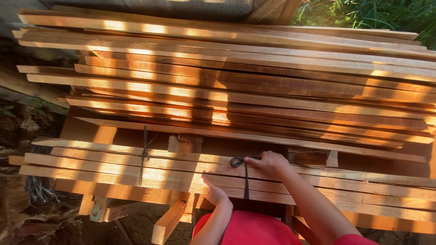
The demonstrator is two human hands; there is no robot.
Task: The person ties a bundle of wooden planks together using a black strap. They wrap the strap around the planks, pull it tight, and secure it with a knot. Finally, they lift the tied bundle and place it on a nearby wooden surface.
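Now right hand (269, 163) pinching black cord (238, 161); left hand (213, 191) under wood slats (136, 165).

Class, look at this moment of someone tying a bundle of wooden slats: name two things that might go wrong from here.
1. The right hand pinches the dark cord at a small loop; it might slip loose before it is tight.
2. The left hand presses bare against the rough front edge of the slat bundle; splinters seem possible.

Warm dappled sunlight; deep shadows
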